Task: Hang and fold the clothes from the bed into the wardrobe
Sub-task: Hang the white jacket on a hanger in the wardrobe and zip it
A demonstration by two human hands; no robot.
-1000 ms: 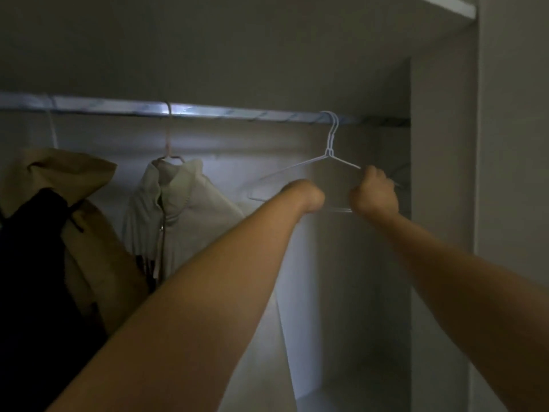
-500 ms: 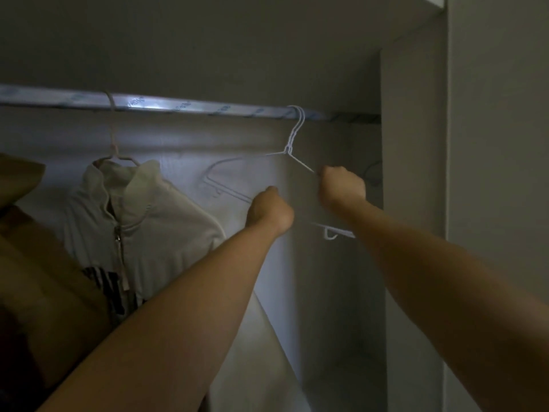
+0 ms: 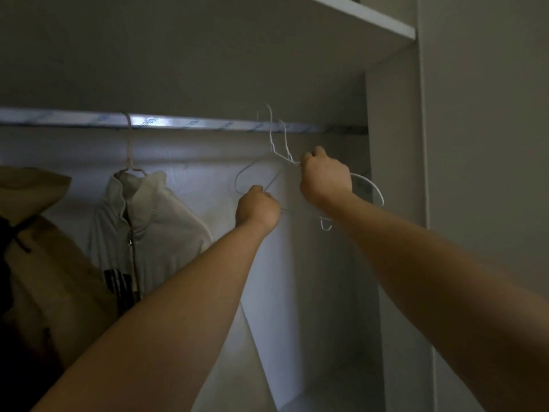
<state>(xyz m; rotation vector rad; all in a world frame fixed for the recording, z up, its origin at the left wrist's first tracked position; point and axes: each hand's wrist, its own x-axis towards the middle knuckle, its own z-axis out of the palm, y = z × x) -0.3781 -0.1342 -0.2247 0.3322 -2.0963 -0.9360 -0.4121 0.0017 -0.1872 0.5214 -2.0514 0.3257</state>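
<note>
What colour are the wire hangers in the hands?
The wire hangers are white, clearest in the head view.

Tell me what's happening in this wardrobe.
A person has both hands on bare white wire hangers at the rail. The left hand grips one hanger's lower wire; the right hand grips them higher up. No garment is on them yet. A white jacket and a tan coat hang further left.
</note>
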